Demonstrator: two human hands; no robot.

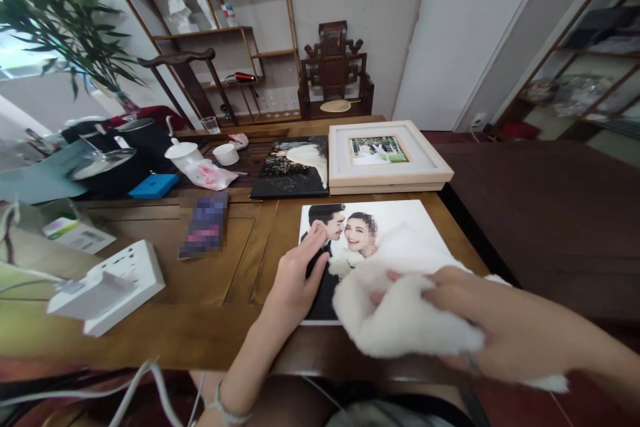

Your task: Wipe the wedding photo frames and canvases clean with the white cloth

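Photo panel [350, 261], flat and thin, white-edged

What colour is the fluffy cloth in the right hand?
The fluffy cloth is plain off-white, seen in the head view.

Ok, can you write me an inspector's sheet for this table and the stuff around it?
Surface: brown wooden table, most crowded at its far left.
Job's things: photo panel lying flat near the front edge; bunched white cloth covering part of its right side.
Clutter: white power strip, blue box, white cup; framed picture beyond the panel.
Hands: left hand rests on the panel's left side; right hand grips the cloth.
Cables: white cable loops at lower left; where it leads isn't clear.
Surroundings: carved chair behind, leafy plant at left.
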